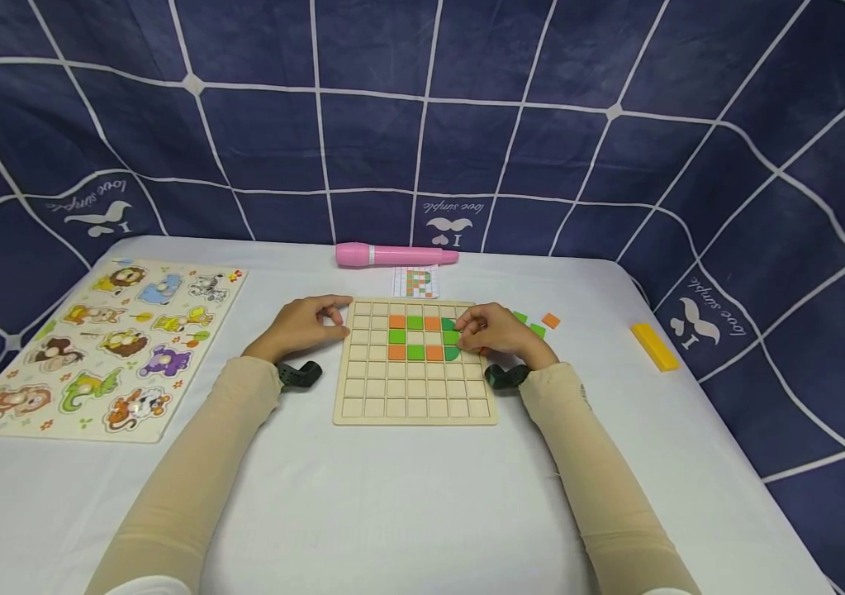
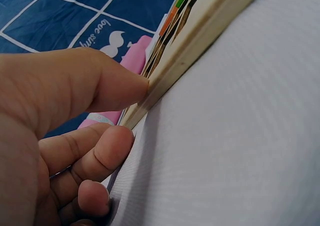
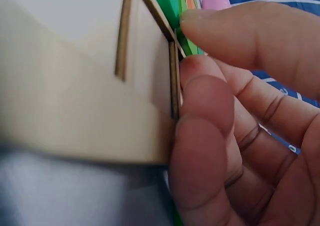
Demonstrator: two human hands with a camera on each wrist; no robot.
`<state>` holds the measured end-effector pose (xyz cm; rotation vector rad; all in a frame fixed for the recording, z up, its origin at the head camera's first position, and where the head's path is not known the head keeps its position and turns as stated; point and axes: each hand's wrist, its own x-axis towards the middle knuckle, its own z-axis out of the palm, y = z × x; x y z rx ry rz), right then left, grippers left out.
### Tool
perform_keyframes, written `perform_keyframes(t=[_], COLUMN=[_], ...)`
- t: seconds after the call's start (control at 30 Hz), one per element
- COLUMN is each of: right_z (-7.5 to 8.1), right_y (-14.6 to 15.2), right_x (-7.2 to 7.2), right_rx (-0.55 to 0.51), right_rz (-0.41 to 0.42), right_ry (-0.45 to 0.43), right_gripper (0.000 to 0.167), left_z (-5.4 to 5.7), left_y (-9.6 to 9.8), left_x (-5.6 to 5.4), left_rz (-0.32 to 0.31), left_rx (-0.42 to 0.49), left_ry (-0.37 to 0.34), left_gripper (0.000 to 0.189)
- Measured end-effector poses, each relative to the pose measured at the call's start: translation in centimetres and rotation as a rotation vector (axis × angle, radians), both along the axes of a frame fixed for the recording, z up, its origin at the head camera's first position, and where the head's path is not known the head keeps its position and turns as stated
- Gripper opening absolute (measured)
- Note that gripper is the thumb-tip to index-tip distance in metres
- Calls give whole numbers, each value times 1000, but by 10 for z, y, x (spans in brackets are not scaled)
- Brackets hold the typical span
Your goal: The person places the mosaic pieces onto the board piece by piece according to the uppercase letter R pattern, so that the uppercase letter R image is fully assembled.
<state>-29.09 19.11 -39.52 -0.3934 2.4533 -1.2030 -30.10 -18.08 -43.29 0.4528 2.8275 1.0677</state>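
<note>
A wooden grid board (image 1: pixel 418 417) lies on the table, with orange and green tiles (image 1: pixel 415 352) forming a ring in its upper part. My left hand (image 1: pixel 301 325) touches the board's left edge near the far corner; in the left wrist view, the thumb (image 2: pixel 125 86) rests against the rim. At the ring's right side, my right hand (image 1: pixel 500 330) pinches a light green tile (image 3: pixel 188 45) between thumb and forefinger, low over the grid. Dark green rounded tiles (image 1: pixel 453 354) lie above and below that spot. The right fingers partly hide the tile and the board's right edge.
A pattern card (image 1: pixel 417 282) and a pink microphone-shaped toy (image 1: pixel 400 255) lie beyond the board. Loose tiles (image 1: pixel 551 321) lie right of it, partly behind the right hand. A yellow block (image 1: pixel 655 347) sits far right. An animal puzzle board (image 1: pixel 95 347) occupies the left.
</note>
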Motion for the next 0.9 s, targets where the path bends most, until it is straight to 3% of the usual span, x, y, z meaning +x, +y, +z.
perform_keyframes(t=[0.47, 0.7, 0.9], right_z=[-3, -4, -6], right_y=[25, 53, 83], right_x=[6, 10, 13], right_rx=[-214, -225, -263], right_rz=[-53, -158, -182], right_ry=[3, 43, 61], right_gripper=[31, 32, 35], left_z=[2, 2, 2], left_y=[3, 2, 1], left_x=[1, 1, 2], left_rz=[2, 0, 1], left_rx=[8, 9, 3], left_ry=[-9, -7, -17], left_gripper=[65, 65, 65])
